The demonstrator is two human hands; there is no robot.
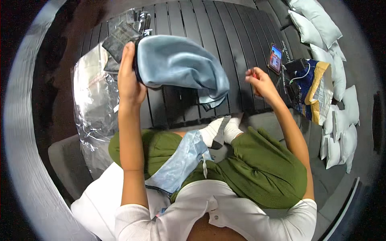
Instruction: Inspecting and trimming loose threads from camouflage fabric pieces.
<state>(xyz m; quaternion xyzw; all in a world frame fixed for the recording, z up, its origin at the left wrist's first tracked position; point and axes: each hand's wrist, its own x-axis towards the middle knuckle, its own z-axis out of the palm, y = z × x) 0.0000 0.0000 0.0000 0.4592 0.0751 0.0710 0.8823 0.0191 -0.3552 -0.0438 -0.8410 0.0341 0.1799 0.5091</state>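
Note:
My left hand (pixel 131 76) is closed at the dark-edged end of a light blue, satiny cloth piece (pixel 181 60). The cloth stretches right above the slatted table, its far end drooping in folds. My right hand (pixel 261 84) is raised apart from the cloth, fingers curled together. A small bit of red shows at its fingertips; I cannot make out what it is. Just behind my left hand are dark grey pieces (pixel 120 42) that look like packed cloth. Another pale blue cloth piece (pixel 181 164) lies across my lap.
The black slatted table (pixel 237 44) stands before my crossed legs. Clear plastic packaging (pixel 94 88) covers its left side. At right are a phone (pixel 276 58), a black device with a white cable (pixel 295 65), a blue-yellow bag (pixel 317 92) and several white cushion-like packs (pixel 339 96).

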